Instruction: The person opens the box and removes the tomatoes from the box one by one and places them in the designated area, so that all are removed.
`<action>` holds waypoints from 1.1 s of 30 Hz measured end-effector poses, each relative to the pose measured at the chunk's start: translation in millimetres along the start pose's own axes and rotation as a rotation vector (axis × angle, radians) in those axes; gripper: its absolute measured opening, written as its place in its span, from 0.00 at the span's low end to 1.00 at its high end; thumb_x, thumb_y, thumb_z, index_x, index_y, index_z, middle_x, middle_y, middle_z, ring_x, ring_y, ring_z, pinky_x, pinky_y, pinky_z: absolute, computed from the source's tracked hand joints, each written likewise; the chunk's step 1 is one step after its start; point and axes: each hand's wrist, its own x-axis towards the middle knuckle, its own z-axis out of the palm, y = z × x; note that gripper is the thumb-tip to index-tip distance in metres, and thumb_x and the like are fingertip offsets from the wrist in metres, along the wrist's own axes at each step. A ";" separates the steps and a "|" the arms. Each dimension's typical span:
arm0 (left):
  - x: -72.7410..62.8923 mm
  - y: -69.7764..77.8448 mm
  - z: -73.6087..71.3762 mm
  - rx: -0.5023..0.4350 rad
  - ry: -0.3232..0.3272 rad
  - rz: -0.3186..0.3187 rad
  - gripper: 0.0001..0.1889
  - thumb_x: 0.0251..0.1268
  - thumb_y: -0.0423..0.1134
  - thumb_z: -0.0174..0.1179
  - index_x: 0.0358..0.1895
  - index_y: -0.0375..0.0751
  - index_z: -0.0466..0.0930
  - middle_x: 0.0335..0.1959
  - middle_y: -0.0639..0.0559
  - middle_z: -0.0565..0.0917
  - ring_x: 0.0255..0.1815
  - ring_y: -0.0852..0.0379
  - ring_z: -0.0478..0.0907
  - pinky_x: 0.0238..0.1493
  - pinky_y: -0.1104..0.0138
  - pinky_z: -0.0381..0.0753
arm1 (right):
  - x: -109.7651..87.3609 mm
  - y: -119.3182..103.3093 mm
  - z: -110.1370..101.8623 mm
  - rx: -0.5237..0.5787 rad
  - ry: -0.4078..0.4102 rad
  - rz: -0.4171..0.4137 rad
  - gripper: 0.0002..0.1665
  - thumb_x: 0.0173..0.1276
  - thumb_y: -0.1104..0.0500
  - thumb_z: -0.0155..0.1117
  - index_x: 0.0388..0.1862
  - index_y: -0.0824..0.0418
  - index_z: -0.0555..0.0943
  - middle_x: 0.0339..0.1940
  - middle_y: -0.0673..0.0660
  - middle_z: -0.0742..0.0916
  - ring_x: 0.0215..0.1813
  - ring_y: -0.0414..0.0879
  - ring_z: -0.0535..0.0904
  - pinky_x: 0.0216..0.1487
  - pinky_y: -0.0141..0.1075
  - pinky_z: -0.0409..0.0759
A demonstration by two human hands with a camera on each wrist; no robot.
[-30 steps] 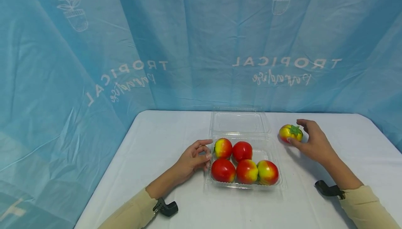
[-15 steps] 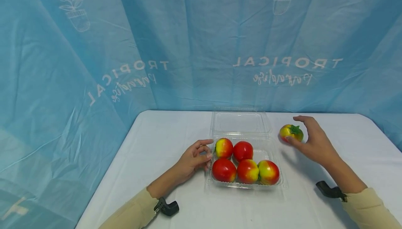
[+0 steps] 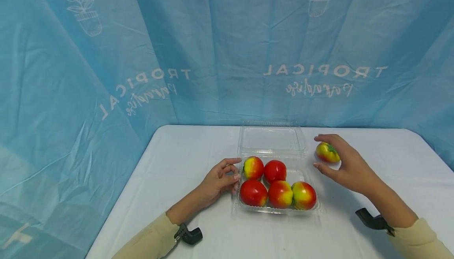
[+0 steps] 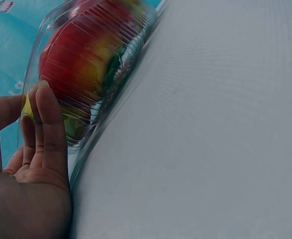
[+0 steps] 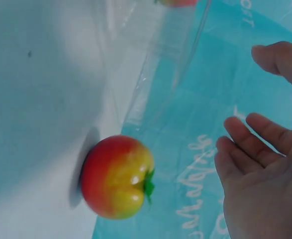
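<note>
A clear plastic clamshell box (image 3: 312,172) stands with its lid (image 3: 271,138) folded back, several red-and-yellow tomatoes (image 3: 253,192) in its base. The back right of the base holds no tomato. My left hand (image 3: 218,180) is at the box's left side, its fingertips against the clear wall (image 4: 56,55) in the left wrist view. Beyond the box's right side, a single tomato (image 5: 118,177) with a green calyx sits on the table. Over and in front of it is my right hand (image 3: 347,166), thumb and fingers spread, holding nothing; in the head view it partly covers that tomato.
A white cloth covers the table (image 3: 184,148). Behind and to the left hangs a blue curtain (image 3: 227,54) with printed white lettering, close to the table's back edge. A black wrist camera (image 3: 189,235) sits on the left forearm, another (image 3: 372,219) on the right.
My right hand, earlier with thumb and fingers around the single tomato, has spread its fingers and shifted left across it. That tomato stays in place. The left hand has not moved.
</note>
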 end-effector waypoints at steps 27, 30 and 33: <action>-0.4 -3.0 -1.6 -0.013 -0.009 0.003 0.34 0.76 0.30 0.60 0.80 0.35 0.56 0.40 0.52 0.77 0.33 0.60 0.81 0.38 0.70 0.87 | -8.5 -27.3 -0.6 0.067 -0.239 -0.114 0.42 0.57 0.50 0.87 0.69 0.39 0.76 0.63 0.39 0.82 0.62 0.40 0.81 0.56 0.44 0.89; -0.1 -2.8 -1.6 -0.012 -0.007 0.007 0.34 0.76 0.30 0.60 0.80 0.36 0.57 0.40 0.52 0.77 0.33 0.59 0.81 0.38 0.69 0.87 | -9.0 -28.2 -0.5 0.095 -0.279 -0.138 0.41 0.58 0.51 0.86 0.68 0.37 0.76 0.62 0.36 0.81 0.62 0.37 0.81 0.57 0.40 0.87; 0.4 -2.8 -2.0 -0.010 -0.005 0.009 0.35 0.75 0.30 0.61 0.80 0.36 0.57 0.40 0.52 0.78 0.33 0.59 0.81 0.38 0.69 0.87 | -9.0 -29.2 0.5 0.122 -0.307 -0.170 0.41 0.59 0.53 0.86 0.69 0.38 0.76 0.62 0.36 0.81 0.62 0.36 0.80 0.58 0.37 0.87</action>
